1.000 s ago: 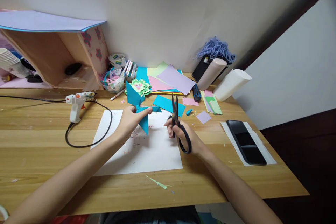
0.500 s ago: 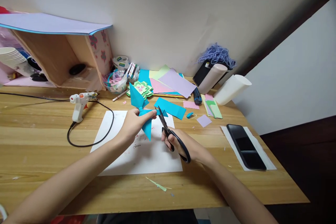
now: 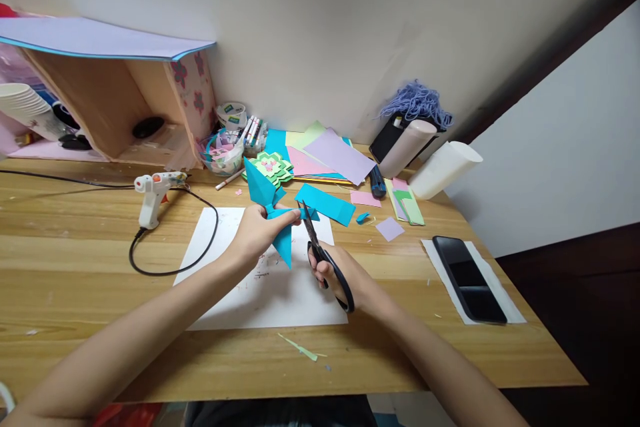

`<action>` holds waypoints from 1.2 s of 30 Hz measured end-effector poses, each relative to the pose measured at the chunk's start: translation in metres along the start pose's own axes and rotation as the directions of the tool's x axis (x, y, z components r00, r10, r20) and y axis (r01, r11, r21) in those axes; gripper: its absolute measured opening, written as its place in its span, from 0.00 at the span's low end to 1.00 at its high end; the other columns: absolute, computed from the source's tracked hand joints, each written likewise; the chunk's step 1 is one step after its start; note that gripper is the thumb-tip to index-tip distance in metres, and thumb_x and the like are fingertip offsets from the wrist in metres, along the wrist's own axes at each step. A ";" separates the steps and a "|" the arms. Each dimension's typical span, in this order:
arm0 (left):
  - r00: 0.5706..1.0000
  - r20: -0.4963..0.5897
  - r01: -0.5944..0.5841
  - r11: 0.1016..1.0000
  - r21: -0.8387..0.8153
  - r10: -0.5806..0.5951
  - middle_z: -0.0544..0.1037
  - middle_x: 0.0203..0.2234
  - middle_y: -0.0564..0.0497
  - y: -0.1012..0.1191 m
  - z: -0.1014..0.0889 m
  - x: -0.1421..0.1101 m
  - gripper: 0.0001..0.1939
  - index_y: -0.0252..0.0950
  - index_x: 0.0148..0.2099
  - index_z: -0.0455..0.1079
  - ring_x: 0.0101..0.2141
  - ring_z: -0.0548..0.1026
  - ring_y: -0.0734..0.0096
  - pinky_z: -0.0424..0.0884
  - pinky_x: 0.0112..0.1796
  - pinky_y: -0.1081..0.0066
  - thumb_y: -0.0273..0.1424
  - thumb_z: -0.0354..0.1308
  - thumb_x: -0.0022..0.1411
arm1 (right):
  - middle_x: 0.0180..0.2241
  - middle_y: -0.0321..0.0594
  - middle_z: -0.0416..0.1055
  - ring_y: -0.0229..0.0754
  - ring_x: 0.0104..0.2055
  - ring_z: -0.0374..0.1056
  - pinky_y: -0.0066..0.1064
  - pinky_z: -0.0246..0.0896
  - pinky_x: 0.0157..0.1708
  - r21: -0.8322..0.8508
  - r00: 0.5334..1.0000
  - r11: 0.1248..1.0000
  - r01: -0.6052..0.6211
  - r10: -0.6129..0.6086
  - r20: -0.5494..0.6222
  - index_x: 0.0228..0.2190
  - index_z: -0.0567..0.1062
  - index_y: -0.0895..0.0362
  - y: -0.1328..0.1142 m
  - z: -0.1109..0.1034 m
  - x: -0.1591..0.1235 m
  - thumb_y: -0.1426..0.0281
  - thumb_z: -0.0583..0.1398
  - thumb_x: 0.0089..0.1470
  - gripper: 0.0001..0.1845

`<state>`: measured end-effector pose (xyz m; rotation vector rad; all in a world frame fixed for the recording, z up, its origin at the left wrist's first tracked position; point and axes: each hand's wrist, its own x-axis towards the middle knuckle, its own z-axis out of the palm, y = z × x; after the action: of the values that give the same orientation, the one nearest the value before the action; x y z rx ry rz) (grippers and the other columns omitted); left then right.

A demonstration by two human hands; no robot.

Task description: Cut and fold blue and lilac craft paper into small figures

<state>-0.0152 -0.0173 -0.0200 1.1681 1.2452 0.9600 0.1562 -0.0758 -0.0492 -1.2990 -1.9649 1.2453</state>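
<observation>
At frame centre the left hand (image 3: 257,232) pinches the folded blue paper shape (image 3: 273,210) above the white sheet (image 3: 260,293), while the right hand (image 3: 345,273), clamped on black scissors (image 3: 323,253), points blades up-left at its right tip.

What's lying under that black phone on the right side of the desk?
The black phone lies on a white sheet on the wooden desk. What the phone covers cannot be seen.
</observation>
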 end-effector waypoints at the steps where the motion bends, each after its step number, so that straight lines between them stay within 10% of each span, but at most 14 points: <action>1: 1.000 0.002 -0.013 1.000 0.006 0.013 0.79 0.28 0.43 -0.001 0.000 0.000 0.14 0.30 0.28 0.73 0.33 0.77 0.59 0.72 0.30 0.69 0.38 0.64 0.46 | 0.21 0.35 0.60 0.35 0.21 0.56 0.27 0.53 0.22 -0.016 1.000 1.000 -0.001 0.001 -0.012 0.25 0.60 0.56 -0.001 0.000 0.001 0.33 0.36 0.41 0.39; 10: 1.000 -0.004 0.010 1.000 -0.019 -0.010 0.79 0.26 0.45 -0.002 -0.001 0.002 0.15 0.31 0.27 0.74 0.30 0.77 0.63 0.72 0.30 0.71 0.39 0.65 0.44 | 0.19 0.35 0.60 0.36 0.20 0.55 0.26 0.46 0.18 -0.026 0.996 0.998 -0.048 0.046 -0.079 0.23 0.59 0.56 0.002 0.005 0.006 0.29 0.39 0.28 0.43; 26: 0.999 0.025 0.048 0.985 -0.167 -0.044 0.78 0.26 0.48 0.004 -0.005 0.003 0.12 0.32 0.28 0.71 0.33 0.77 0.67 0.72 0.35 0.73 0.35 0.66 0.45 | 0.22 0.35 0.61 0.34 0.22 0.56 0.27 0.53 0.22 0.091 0.999 0.996 0.011 -0.016 0.050 0.28 0.62 0.57 0.004 0.003 -0.002 0.32 0.37 0.37 0.43; 36: 0.972 0.224 0.087 0.994 -0.064 -0.071 0.78 0.25 0.47 0.017 -0.032 0.022 0.11 0.32 0.28 0.69 0.31 0.77 0.66 0.73 0.38 0.69 0.34 0.65 0.44 | 0.20 0.31 0.54 0.34 0.20 0.54 0.30 0.56 0.22 0.395 0.997 0.917 0.052 -0.073 0.039 0.27 0.58 0.56 0.031 -0.029 -0.001 0.32 0.36 0.38 0.40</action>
<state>-0.0437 0.0109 -0.0063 1.1263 1.0608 0.7862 0.1937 -0.0602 -0.0627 -1.0009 -1.6584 1.5585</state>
